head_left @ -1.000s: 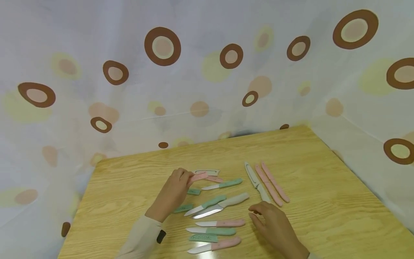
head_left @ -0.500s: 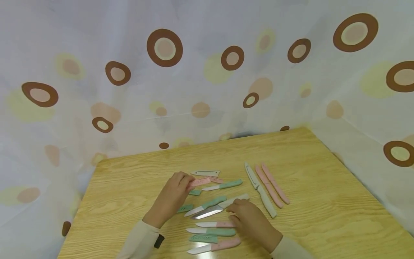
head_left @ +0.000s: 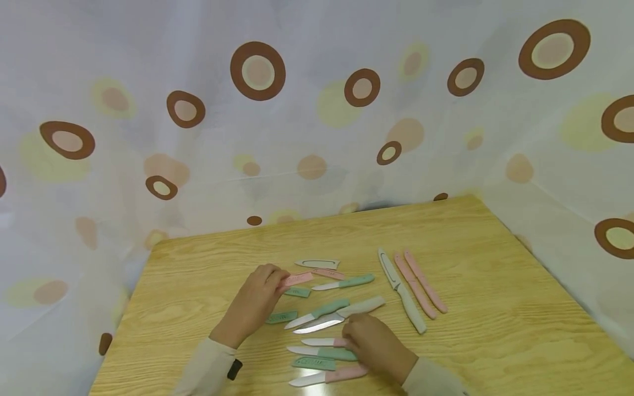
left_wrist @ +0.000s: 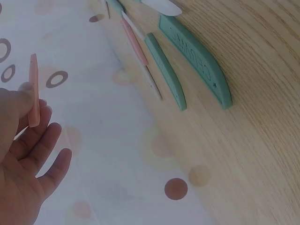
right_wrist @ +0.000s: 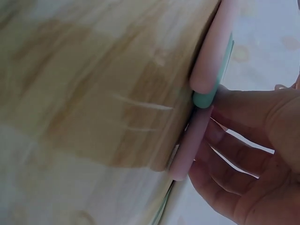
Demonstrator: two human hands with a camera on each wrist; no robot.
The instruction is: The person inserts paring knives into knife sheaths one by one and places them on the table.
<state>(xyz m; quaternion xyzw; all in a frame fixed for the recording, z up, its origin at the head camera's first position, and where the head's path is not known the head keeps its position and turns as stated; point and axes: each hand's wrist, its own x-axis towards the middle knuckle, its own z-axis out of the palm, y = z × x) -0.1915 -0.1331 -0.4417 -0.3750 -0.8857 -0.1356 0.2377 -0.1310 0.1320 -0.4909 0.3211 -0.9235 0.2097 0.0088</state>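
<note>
My left hand [head_left: 255, 297] pinches a pink blade sheath [head_left: 299, 279] between thumb and fingers; in the left wrist view the sheath [left_wrist: 33, 101] is seen edge-on. Over the near row of paring knives, my right hand [head_left: 378, 346] has its fingers curled at the handle of a pink paring knife [head_left: 317, 342]. In the right wrist view, thumb and fingers sit on either side of that pink handle [right_wrist: 190, 147], the thumb right by a green handle [right_wrist: 204, 99]. A green paring knife [head_left: 334, 353], a green sheath [head_left: 314, 363] and another pink paring knife [head_left: 344, 374] lie nearer.
Beyond the hands lie green sheaths [head_left: 282, 317], a pink sheath [head_left: 329, 273], a white sheath [head_left: 318, 264], green knives [head_left: 354, 281] and a bare-bladed, white-handled knife [head_left: 364, 307]. A sheathed white knife [head_left: 408, 308] and two sheathed pink knives [head_left: 418, 291] are at right. Patterned cloth [head_left: 277, 137] backs the table.
My right hand has moved left from beside the sheathed white knife to the near pink knife's handle. The left hand has drawn the pink sheath leftward, off the other pink sheath.
</note>
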